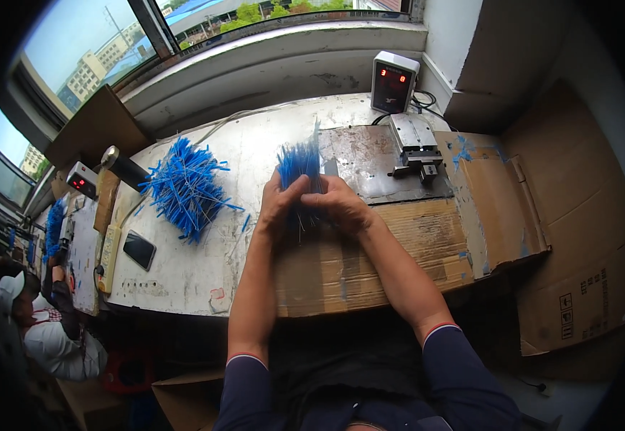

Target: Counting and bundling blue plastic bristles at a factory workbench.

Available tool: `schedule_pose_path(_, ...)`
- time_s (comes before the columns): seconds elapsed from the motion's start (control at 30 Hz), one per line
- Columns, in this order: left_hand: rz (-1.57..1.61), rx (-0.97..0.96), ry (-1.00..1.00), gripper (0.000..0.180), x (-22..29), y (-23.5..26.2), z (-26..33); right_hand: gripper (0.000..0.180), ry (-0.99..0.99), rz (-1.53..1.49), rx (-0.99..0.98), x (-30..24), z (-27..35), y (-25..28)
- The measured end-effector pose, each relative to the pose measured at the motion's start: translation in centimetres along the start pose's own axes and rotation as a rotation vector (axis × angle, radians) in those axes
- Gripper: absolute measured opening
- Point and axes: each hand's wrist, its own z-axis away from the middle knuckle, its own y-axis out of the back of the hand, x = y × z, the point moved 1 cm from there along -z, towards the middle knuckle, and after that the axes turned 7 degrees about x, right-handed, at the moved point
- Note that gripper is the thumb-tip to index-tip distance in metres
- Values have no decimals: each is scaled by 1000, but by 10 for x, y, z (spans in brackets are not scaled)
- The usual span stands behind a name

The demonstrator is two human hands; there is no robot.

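A bundle of thin blue-sleeved wires point(299, 159) stands roughly upright between my two hands, above the middle of the table. My left hand point(276, 204) closes round its left side, and my right hand point(343, 204) grips it from the right, the thumbs close together in front. Fine pale wire ends poke out below the fingers. The top of the bundle is slightly blurred. To the left, a loose heap of similar blue wires point(187, 188) lies on the white tabletop point(183, 276). A small metal fixture point(414, 136) sits on a metal plate right of my hands.
Behind the fixture stands a white box with a red digital display point(394, 85). Flattened cardboard point(406, 241) covers the table's front right. A phone point(139, 249), a power strip point(108, 258) and a dark cylinder point(126, 169) lie left. Another person point(57, 334) works at far left.
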Motion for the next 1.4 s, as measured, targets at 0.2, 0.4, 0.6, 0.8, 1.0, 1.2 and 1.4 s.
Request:
schedule_pose_path(0.2, -19, -66, 10, 44, 3, -5, -1, 45, 167, 9, 165, 4, -3, -2)
schedule_pose_path(0.4, 36, -99, 2, 37, 13, -7, 3, 46, 338, 226, 345, -6, 0, -15)
schedule_pose_path(0.6, 236, 22, 90, 29, 2, -4, 7, 39, 179, 80, 243, -7, -2, 1)
schedule_pose_path(0.8, 307, 36, 24, 30, -2, -18, 13, 34, 167, -120, 327, 3, -5, 0)
schedule_pose_path(1.0, -40, 24, 21, 36, 5, -15, 12, 32, 265, 169, 298, 4, -10, 5)
schedule_pose_path(1.2, -50, 10, -13, 27, 13, -7, 17, 29, 298, 195, 357, 5, -8, -1)
schedule_pose_path(1.4, -129, -8, -5, 24, 24, -1, 17, 32, 425, 385, 487, -1, -1, -7)
